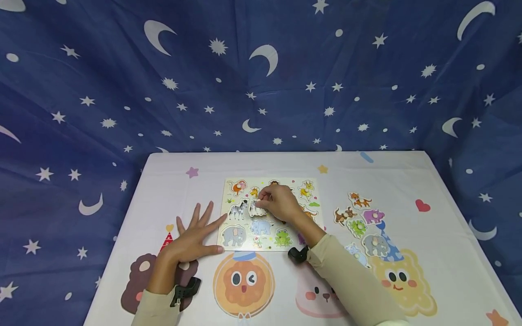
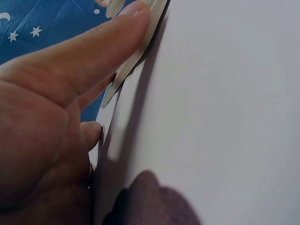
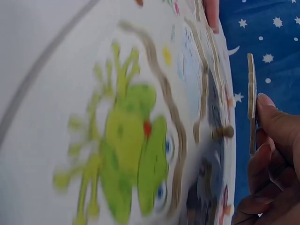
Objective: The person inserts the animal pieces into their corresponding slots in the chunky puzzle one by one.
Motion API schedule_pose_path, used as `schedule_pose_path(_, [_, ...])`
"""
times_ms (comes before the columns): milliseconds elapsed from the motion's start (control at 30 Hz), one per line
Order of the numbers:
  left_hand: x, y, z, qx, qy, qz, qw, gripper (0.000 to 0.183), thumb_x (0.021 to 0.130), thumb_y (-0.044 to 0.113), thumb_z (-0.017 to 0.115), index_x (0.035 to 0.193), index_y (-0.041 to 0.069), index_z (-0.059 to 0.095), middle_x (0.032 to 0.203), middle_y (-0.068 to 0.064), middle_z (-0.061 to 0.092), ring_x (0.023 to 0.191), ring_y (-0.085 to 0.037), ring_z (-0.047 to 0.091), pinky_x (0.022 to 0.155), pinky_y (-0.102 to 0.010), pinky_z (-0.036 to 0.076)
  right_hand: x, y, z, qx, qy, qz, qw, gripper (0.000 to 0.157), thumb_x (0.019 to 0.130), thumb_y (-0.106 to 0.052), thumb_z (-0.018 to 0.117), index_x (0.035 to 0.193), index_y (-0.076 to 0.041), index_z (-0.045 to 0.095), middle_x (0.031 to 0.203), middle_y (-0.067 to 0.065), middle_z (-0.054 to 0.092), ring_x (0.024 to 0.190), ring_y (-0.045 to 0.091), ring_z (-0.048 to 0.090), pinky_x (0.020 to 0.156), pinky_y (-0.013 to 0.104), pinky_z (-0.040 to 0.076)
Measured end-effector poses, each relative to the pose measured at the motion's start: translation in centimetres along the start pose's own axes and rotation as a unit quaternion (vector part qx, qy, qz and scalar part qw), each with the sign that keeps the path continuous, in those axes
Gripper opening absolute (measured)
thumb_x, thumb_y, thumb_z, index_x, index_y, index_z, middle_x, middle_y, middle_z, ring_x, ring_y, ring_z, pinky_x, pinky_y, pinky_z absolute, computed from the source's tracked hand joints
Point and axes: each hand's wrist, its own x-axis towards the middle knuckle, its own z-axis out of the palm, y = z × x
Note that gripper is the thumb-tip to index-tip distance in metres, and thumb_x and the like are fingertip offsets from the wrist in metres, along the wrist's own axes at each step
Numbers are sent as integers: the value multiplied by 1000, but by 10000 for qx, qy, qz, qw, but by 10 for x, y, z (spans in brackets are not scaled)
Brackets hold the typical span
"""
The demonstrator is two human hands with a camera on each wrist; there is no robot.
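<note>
My right hand (image 1: 281,203) pinches a zebra puzzle piece (image 1: 258,208) between thumb and fingers, over the middle of the animal puzzle board (image 1: 275,243). In the right wrist view the zebra piece (image 3: 251,101) is seen edge-on, raised off the board. Left of it in the head view lies a zebra picture (image 1: 238,210) on the board. With fingers spread, my left hand (image 1: 193,240) rests at the board's left edge. In the left wrist view the thumb (image 2: 108,47) touches the board's edge (image 2: 140,51). The right hand hides part of the board's upper right area.
Right of the board lie several loose animal pieces: an orange one (image 1: 360,200), a brown one (image 1: 344,216), a purple hippo (image 1: 373,216), a green frog (image 1: 357,227), a grey elephant (image 1: 375,245) and a bluish one (image 1: 357,255). A printed white cloth (image 1: 171,181) covers the table.
</note>
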Motion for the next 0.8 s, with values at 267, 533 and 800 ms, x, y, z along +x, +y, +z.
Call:
schedule_pose_path(267, [-1,0,-1,23,-6,22,10000,92,80,62,77,158,34,38,174,-13,1,155,-49,-16,101,-85,-22,8,-11,17,-13,-29,-147,9999,16,87,-30,82,80,-21,71,73,-8,62,65,8,52,66,26,45])
schedule_pose_path(533, [0,-1,-1,54,5,33,10000,92,80,62,77,158,35,37,174,-12,1,156,-48,-15,102,-85,-21,13,-16,32,-61,42,-47,10000,15,87,-31,83,82,-21,72,78,-8,61,70,7,55,66,24,46])
schedule_pose_path(800, [-1,0,-1,51,-19,27,10000,91,81,60,77,158,34,37,174,-12,1,156,-48,-16,101,-84,-21,17,-23,39,-242,154,-81,9996,16,86,-31,83,81,-21,72,78,-7,58,69,7,52,65,23,44])
